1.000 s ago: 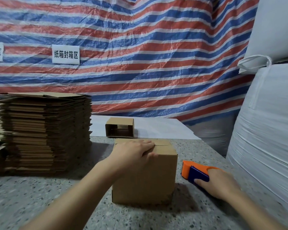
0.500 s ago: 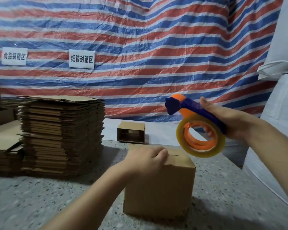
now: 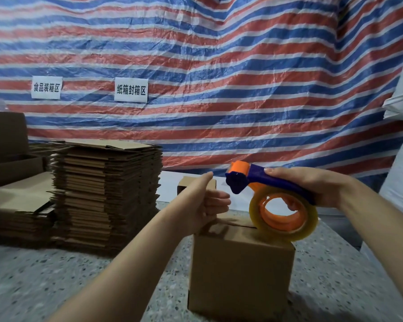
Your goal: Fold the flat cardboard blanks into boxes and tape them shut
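The cardboard box (image 3: 240,273) stands upright on the speckled stone table (image 3: 56,282), near the front edge and a little right of centre, its top flaps folded down with a seam showing across the lid.

In the head view, the left hand (image 3: 205,203) is raised just above the box's back left corner. Its thumb points up and its fingers (image 3: 219,201) are curled loosely inward; they hold nothing that can be seen, and whether the heel of the hand touches the flap cannot be told.

The right hand (image 3: 312,189) grips a tape dispenser (image 3: 265,182) by its blue handle, thumb along the top and fingers wrapped underneath, reaching into the orange core. The roll of clear tape (image 3: 284,217) hangs below the handle, and its lower edge meets the right part of the box top. The dispenser's blue and orange nose points toward the left hand, just beside its fingertips but apart from them.

To the left, well apart from the box, a tall stack of flat cardboard blanks (image 3: 107,194) sits on the table, with a lower pile of blanks (image 3: 19,205) beside it. Behind the left hand, a small open box (image 3: 184,184) lies at the far edge of the table. A red, white and blue striped tarp (image 3: 219,77) hangs behind, bearing two white paper signs (image 3: 130,89). White woven sacks (image 3: 400,159) fill the right edge.
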`<state>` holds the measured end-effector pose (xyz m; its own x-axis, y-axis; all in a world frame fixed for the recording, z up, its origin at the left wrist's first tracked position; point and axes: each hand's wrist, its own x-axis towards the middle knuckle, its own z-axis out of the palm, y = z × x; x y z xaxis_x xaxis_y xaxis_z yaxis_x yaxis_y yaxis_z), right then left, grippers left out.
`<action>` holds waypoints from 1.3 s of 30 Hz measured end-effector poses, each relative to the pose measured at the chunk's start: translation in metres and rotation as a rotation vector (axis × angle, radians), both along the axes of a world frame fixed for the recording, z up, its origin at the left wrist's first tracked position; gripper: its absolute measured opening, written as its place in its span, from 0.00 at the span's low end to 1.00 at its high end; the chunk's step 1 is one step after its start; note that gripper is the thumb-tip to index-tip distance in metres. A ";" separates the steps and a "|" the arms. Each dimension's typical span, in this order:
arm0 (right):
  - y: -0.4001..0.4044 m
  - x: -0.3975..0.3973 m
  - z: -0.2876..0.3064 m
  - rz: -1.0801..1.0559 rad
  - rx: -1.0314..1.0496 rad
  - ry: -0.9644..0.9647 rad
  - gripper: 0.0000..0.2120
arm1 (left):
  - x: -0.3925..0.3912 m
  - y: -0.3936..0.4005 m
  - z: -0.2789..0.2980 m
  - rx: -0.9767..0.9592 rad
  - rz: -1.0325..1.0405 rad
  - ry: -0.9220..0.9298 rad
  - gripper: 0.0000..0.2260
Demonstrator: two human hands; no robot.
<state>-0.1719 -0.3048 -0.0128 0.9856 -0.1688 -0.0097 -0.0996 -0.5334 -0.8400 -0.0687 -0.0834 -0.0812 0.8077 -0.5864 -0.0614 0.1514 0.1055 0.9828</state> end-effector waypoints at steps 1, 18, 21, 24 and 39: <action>0.000 0.001 0.001 0.005 -0.008 0.004 0.35 | 0.000 -0.001 0.002 0.016 -0.014 -0.001 0.26; 0.009 0.007 0.015 0.051 -0.154 0.104 0.35 | -0.008 -0.008 0.001 -0.029 0.160 -0.034 0.06; 0.005 0.006 0.024 0.028 -0.195 0.152 0.33 | -0.007 -0.011 -0.003 -0.141 0.310 0.083 0.07; -0.004 0.002 0.027 0.007 -0.218 0.199 0.35 | -0.002 -0.010 -0.009 -0.288 0.437 0.277 0.06; 0.027 0.033 0.034 -0.030 -0.479 0.347 0.29 | 0.016 0.041 -0.057 0.097 0.506 -0.235 0.15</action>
